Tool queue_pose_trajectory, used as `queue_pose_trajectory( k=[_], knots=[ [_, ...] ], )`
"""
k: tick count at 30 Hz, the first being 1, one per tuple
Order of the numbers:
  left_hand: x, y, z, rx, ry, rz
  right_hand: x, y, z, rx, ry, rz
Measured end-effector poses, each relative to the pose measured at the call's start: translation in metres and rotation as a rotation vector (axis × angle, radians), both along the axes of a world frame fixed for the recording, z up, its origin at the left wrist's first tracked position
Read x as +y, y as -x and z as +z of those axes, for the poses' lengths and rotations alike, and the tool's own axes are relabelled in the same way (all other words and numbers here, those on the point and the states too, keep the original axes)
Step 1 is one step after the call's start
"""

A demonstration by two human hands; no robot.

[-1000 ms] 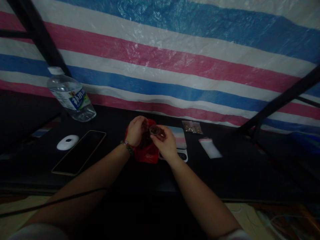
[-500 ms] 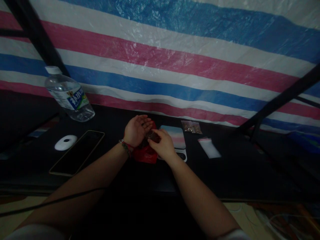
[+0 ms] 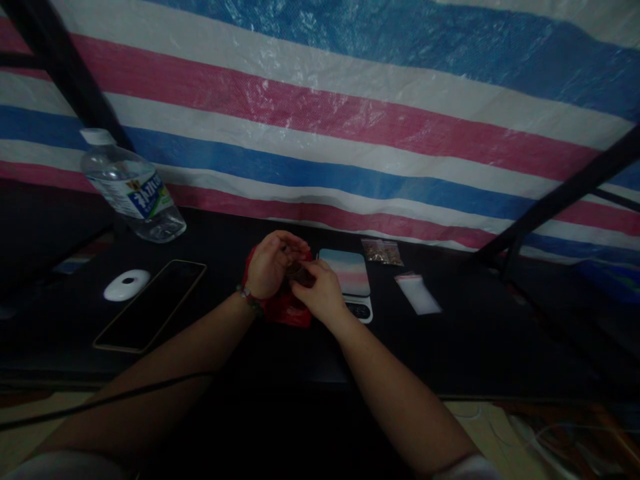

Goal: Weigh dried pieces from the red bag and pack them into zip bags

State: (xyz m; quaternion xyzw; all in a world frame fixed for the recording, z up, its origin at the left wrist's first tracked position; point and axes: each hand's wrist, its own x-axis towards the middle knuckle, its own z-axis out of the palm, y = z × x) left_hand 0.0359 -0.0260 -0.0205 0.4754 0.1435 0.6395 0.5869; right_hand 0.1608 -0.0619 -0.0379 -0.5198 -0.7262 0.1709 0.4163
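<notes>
My left hand [image 3: 271, 265] is half turned up in a loose cup, its fingers bent but apart. A small dark speck seems to lie by its fingers, too dim to name. Close beside it, my right hand [image 3: 320, 288] pinches a small see-through plastic bag [image 3: 301, 275], which looks dark reddish. Under both hands a red plastic bag [image 3: 287, 313] lies spread on the black table, its middle hidden. Just right of it sits a small digital scale [image 3: 345, 273] with a pastel plate, partly behind my right hand.
Two small zip bags with brown bits [image 3: 381, 252] and a stack of clear zip bags [image 3: 419, 294] lie right of the scale. To the left are a phone [image 3: 153, 305], a white oval case [image 3: 127, 285] and a leaning plastic bottle [image 3: 135, 187]. Striped sheeting [image 3: 350, 120] hangs behind.
My left hand has curled from a flatter palm into a cup and turned toward the right hand. My right hand has shifted slightly left, still pinching the small bag. The view shifted a little.
</notes>
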Motion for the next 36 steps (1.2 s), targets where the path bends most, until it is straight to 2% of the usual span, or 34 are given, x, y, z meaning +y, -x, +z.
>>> queue_pose_trajectory(
  k=[7, 12, 15, 18, 21, 23, 25, 30, 36],
  knots=[
    [-0.001, 0.006, -0.007, 0.194, -0.178, -0.096, -0.001, 0.002, 0.001, 0.141, 0.006, -0.015],
    [-0.001, 0.011, -0.006, 0.312, -0.153, -0.235, -0.002, 0.002, 0.004, 0.266, 0.038, 0.001],
    [-0.005, 0.01, 0.0, 0.297, -0.111, -0.265, -0.001, 0.001, 0.004, 0.273, 0.042, -0.008],
    [-0.007, 0.006, 0.004, 0.228, -0.054, -0.172, 0.002, -0.003, 0.003, 0.281, 0.024, -0.013],
    [-0.002, 0.004, 0.004, 0.172, -0.012, 0.031, 0.003, -0.007, 0.004, 0.284, -0.011, -0.061],
    [0.004, 0.005, 0.001, 0.196, -0.016, 0.166, 0.002, -0.009, 0.006, 0.263, -0.029, -0.067],
    [0.01, 0.009, -0.001, 0.28, -0.036, 0.247, 0.0, -0.009, 0.009, 0.231, -0.044, -0.054],
    [0.011, 0.014, -0.003, 0.519, -0.041, 0.303, -0.001, -0.008, 0.009, 0.229, -0.062, -0.082],
    [0.013, 0.015, -0.002, 0.786, -0.06, 0.369, 0.0, -0.006, 0.004, 0.202, -0.019, -0.02]
  ],
)
